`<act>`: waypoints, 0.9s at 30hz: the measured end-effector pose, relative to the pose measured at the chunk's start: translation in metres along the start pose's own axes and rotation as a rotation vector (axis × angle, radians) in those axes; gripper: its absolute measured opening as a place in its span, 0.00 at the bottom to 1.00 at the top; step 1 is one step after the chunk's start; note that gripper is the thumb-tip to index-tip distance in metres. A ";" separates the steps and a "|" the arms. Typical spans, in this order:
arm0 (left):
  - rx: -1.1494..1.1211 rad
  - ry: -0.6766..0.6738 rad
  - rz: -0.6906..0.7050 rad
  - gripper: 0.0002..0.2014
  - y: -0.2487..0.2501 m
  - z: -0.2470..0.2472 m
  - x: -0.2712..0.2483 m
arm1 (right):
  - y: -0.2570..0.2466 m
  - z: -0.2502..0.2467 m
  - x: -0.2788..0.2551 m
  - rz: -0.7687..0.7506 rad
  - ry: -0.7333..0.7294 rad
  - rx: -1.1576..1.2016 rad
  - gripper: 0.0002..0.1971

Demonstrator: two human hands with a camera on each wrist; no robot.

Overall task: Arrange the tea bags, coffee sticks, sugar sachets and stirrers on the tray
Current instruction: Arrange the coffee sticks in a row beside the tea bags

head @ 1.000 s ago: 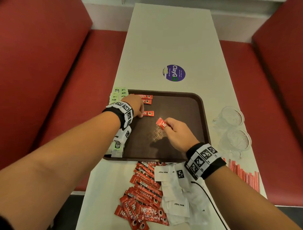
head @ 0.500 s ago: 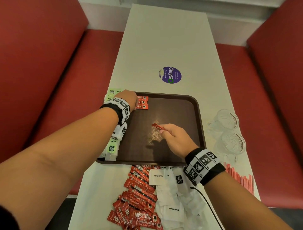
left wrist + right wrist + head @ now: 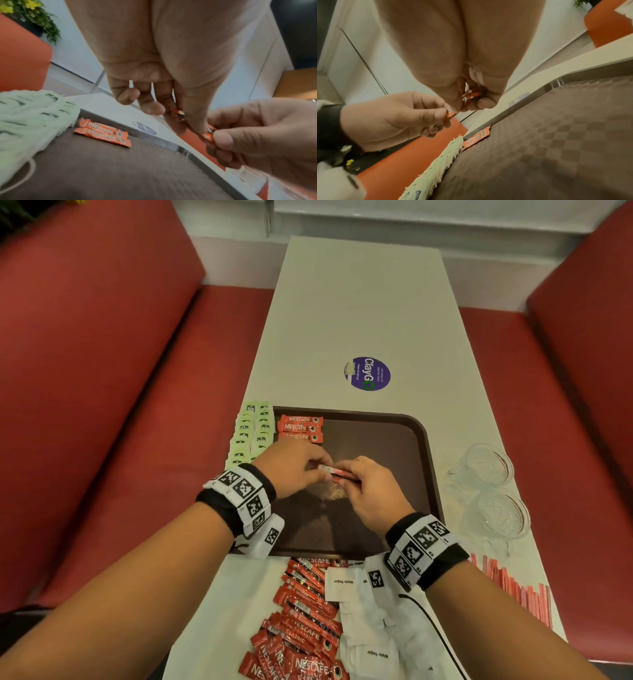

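A red Nescafe coffee stick (image 3: 339,473) was held in the air over the middle of the brown tray (image 3: 424,446), pinched at both ends. The left hand (image 3: 294,470) nipped its left end between thumb and fingers (image 3: 150,108); the right hand (image 3: 368,491) pinched the other end the same way. Three more Nescafe sticks (image 3: 300,428) lay flat in the tray's far left corner, in a neat column. Green tea bags (image 3: 251,433) ran in overlapping rows along the tray's left edge. On the white bench (image 3: 359,313), near the tray's front edge, lay a heap of coffee sticks (image 3: 301,628) beside white sugar sachets (image 3: 370,628). Red stirrers (image 3: 520,594) lay at the bench's right edge, beyond two glass cups (image 3: 489,491).
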State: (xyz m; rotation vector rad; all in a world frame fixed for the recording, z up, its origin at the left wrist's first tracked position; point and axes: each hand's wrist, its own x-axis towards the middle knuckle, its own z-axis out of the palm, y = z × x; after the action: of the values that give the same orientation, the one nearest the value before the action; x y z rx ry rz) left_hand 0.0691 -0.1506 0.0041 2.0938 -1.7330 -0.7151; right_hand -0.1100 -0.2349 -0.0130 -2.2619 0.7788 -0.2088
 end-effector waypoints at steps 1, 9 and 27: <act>0.020 0.024 -0.003 0.05 0.000 0.001 -0.004 | 0.000 0.000 0.001 0.011 0.006 0.006 0.09; 0.131 0.198 0.020 0.08 -0.013 0.006 -0.028 | -0.007 -0.001 -0.002 0.088 -0.082 0.161 0.09; 0.072 0.053 -0.257 0.08 -0.052 -0.004 0.015 | -0.002 0.021 -0.033 0.030 -0.390 -0.093 0.14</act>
State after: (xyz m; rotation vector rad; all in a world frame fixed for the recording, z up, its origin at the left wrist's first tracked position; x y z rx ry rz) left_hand 0.1156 -0.1549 -0.0231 2.3904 -1.4984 -0.6678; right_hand -0.1280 -0.2023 -0.0245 -2.2753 0.6225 0.2826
